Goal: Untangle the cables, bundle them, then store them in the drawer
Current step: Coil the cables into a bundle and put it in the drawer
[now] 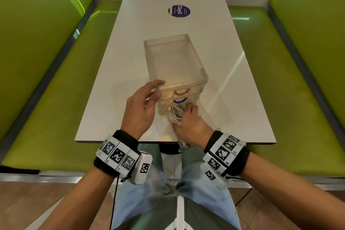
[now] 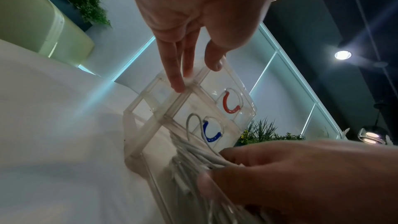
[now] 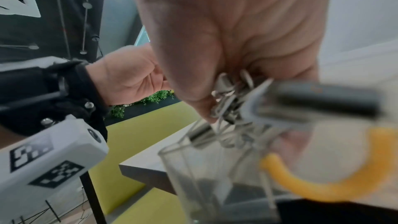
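Note:
A clear plastic drawer unit (image 1: 175, 58) stands on the white table (image 1: 115, 84), with a red handle (image 1: 182, 92) above a blue handle (image 1: 180, 101). Its bottom drawer (image 1: 208, 117) is pulled out toward me; its yellow handle (image 3: 312, 181) shows in the right wrist view. My right hand (image 1: 188, 115) grips a bundle of white cables (image 1: 175, 114) inside that drawer. My left hand (image 1: 159, 88) rests with straight fingers (image 2: 178, 81) on the unit's upper left front corner, thumb on the top edge. The cables (image 2: 193, 152) run under the blue handle (image 2: 210, 134).
A round purple sticker (image 1: 178, 11) lies on the table beyond the unit. Green padded benches (image 1: 46, 99) flank the table on both sides. The table's near edge (image 1: 112, 141) is just below my wrists, and the drawer's front overhangs it.

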Tool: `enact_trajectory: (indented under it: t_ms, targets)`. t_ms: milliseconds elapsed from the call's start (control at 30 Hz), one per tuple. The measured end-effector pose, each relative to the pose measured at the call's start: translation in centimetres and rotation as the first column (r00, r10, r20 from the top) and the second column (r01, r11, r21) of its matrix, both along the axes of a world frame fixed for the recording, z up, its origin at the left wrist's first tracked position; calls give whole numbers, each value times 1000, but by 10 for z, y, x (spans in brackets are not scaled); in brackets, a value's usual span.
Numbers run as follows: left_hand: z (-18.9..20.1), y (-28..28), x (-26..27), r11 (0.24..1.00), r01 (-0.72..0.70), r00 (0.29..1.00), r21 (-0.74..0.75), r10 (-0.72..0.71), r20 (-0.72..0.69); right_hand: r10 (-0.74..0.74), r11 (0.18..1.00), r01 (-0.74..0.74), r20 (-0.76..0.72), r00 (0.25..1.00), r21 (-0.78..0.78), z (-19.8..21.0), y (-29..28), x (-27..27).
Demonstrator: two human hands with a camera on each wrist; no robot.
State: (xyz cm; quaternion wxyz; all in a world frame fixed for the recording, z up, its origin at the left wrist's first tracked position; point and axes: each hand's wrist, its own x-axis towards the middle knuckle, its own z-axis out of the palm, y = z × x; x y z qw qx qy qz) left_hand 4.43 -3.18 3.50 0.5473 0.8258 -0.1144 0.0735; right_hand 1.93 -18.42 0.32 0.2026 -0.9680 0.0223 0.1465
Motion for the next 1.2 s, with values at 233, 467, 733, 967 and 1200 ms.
enact_trajectory:
  t_ms: [233,467,733,967,1200]
  targets:
    - [-1,4,2,1000,4,1000,10,-4,18,334,931,-299,159,929,-210,-3,-31,-33]
    - [-1,3,-1,1000,23,999,12,-23,34,285,930,-240,136,949,-278,-11,-8,-26]
    - [-7,9,3,999,42,997,2,-41,-72,552,833,-548,52,832,-78,11,-44,-32]
    - [-2,9,3,999,19,1000,-30,-19,-5,690,721,-651,166,704,-238,-19,-32,-36]
    - [0,15,7,999,40,999,6,-40,-6,672,739,-591,298,678,-323,-11,-25,-29]
